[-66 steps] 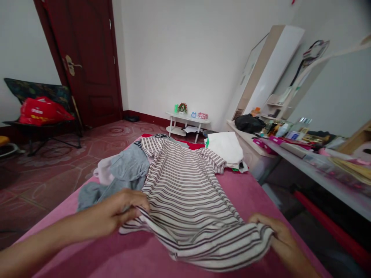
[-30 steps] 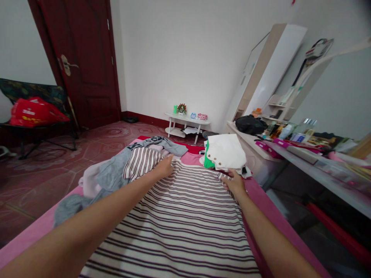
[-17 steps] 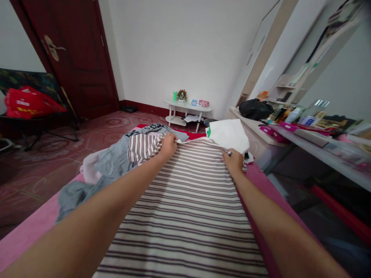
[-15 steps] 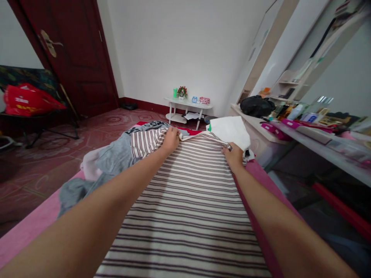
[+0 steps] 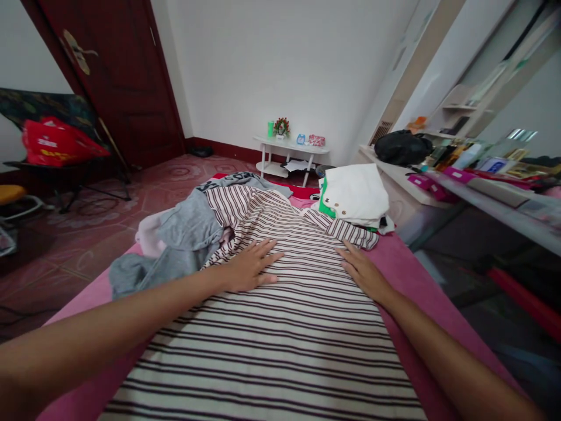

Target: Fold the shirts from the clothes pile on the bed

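Note:
A white striped shirt [image 5: 280, 333] lies spread over the pink bed cover [image 5: 407, 280], its neck end away from me. My left hand [image 5: 254, 266] rests flat on the upper left of the cloth, fingers spread. On the right edge, below the short sleeve, my right hand [image 5: 362, 272] lies with its fingers stretched out, touching the fabric. The left part of the shirt is bunched against a grey garment [image 5: 188, 225]. Past the right sleeve sits a stack of folded clothes with a white garment [image 5: 357, 190] on top.
A desk [image 5: 495, 202] crowded with bottles and boxes runs along the right, with a black bag [image 5: 402, 147] at its far end. Ahead stands a low white table [image 5: 291, 146]. At left, a red bag [image 5: 61, 143] rests on a folding chair [image 5: 72, 178].
Both hands have let go of the shirt's shoulder area and moved back toward me, now lying flat on it. The cloth at the neck has dropped onto the bed.

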Motion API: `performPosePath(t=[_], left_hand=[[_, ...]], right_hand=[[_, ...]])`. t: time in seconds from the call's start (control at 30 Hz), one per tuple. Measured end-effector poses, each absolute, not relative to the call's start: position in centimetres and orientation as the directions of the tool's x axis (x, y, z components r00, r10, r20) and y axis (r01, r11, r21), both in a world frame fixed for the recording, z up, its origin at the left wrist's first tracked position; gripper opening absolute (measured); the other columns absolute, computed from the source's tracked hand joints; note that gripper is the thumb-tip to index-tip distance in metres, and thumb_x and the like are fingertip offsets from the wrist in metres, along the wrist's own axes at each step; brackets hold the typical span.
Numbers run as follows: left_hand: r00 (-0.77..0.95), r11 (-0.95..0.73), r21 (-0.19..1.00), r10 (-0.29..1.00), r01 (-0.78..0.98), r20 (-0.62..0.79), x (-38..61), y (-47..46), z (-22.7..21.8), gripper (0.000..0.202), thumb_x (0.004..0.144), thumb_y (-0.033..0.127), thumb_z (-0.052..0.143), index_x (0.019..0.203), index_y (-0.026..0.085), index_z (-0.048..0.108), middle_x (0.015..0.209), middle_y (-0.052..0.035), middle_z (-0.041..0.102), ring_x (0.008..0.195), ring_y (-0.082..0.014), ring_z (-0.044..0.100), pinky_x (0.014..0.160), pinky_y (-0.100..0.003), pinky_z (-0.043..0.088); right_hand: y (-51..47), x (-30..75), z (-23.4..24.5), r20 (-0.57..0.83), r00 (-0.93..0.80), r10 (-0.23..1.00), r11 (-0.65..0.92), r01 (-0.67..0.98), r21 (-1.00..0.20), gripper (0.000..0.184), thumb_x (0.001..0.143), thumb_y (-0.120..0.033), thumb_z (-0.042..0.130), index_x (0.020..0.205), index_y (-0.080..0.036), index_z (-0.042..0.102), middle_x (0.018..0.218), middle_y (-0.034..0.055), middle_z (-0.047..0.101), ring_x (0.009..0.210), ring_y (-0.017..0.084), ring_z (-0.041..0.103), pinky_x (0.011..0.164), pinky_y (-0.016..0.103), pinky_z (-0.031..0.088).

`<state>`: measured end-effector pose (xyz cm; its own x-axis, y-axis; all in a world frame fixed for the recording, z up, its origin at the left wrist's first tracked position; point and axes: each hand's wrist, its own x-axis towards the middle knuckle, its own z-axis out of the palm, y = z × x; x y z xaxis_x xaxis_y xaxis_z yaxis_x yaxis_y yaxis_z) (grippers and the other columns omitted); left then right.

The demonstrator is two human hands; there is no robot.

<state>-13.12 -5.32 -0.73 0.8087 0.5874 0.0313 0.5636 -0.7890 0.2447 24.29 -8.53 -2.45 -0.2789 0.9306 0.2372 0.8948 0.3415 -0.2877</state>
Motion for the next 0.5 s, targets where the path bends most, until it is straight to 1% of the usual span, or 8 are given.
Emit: performPosePath(t=[0.07,0.17,0.27,0.33,0.4,0.43,0.5], left_hand=[[0.814,-0.796,0.233,0.58,0.559,0.029,-15.3,-8.3,-0.6,0.064,0.095,0.057,0.034,0.15,0.027,0.021,0.159,-0.0103,0.004,0.145,-0.0309,0.002,0.116,-0.052,0.01],[0.82,-0.799,0.241,0.572,0.551,0.02,-17.9,-12.6,0.1,0.064,0.095,0.054,0.039,0.151,0.031,0.016,0.159,-0.0072,0.001,0.145,-0.0316,0.004,0.116,-0.054,0.013],[0.827,-0.796,0.277,0.562,0.538,0.006,-20.1,-16.0,1.0,0.066,0.094,0.048,0.045,0.151,0.034,0.015,0.16,-0.004,0.005,0.145,-0.0314,0.009,0.115,-0.053,0.019],[0.799,-0.763,0.295,0.601,0.576,-0.006,-21.6,-17.5,1.4,0.064,0.092,0.043,0.05,0.149,0.034,0.022,0.16,-0.0029,0.008,0.144,-0.0309,0.016,0.115,-0.049,0.026],[0.729,-0.701,0.289,0.684,0.652,0.012,-23.0,-18.4,1.4,0.059,0.089,0.036,0.055,0.144,0.034,0.034,0.159,-0.0027,0.013,0.141,-0.0305,0.026,0.112,-0.045,0.032],[0.69,-0.669,0.283,0.723,0.688,0.032,-23.6,-18.6,1.3,0.055,0.088,0.033,0.056,0.141,0.034,0.04,0.158,-0.0031,0.019,0.139,-0.0301,0.031,0.111,-0.043,0.035],[0.626,-0.621,0.283,0.776,0.731,0.084,-24.5,-18.9,1.4,0.042,0.087,0.028,0.055,0.129,0.032,0.055,0.149,-0.0038,0.038,0.13,-0.028,0.044,0.106,-0.039,0.041]], right_hand=[[-10.4,24.7,-2.6,0.194,-0.279,0.941,0.319,0.922,-0.22,0.048,0.096,-0.036,0.036,0.141,-0.024,0.044,0.154,0.0077,0.029,0.141,0.025,0.027,0.113,0.047,0.027],[-13.9,23.9,-2.4,0.168,-0.227,0.959,0.25,0.959,-0.132,0.05,0.094,-0.037,0.036,0.142,-0.022,0.042,0.153,0.0111,0.032,0.14,0.028,0.031,0.11,0.049,0.032],[-17.8,22.5,-1.7,0.181,-0.141,0.973,0.161,0.982,-0.098,0.05,0.091,-0.038,0.041,0.138,-0.022,0.049,0.147,0.0124,0.042,0.132,0.03,0.042,0.105,0.047,0.04],[-20.2,22.1,-1.2,0.18,-0.083,0.98,0.107,0.985,-0.133,0.052,0.087,-0.04,0.045,0.136,-0.023,0.051,0.137,0.0126,0.052,0.122,0.03,0.053,0.096,0.044,0.049],[-22.1,22.6,-0.9,0.163,-0.073,0.984,0.109,0.969,-0.222,0.048,0.083,-0.038,0.049,0.129,-0.024,0.057,0.124,0.0105,0.062,0.11,0.027,0.061,0.087,0.039,0.055],[-22.8,23.1,-0.9,0.141,-0.092,0.986,0.128,0.952,-0.276,0.043,0.082,-0.036,0.049,0.122,-0.025,0.061,0.117,0.0088,0.066,0.104,0.026,0.064,0.085,0.036,0.056],[-24.0,24.2,-0.7,0.126,-0.116,0.985,0.154,0.923,-0.353,0.031,0.078,-0.031,0.05,0.102,-0.028,0.069,0.102,0.0046,0.072,0.093,0.023,0.068,0.081,0.031,0.056]])
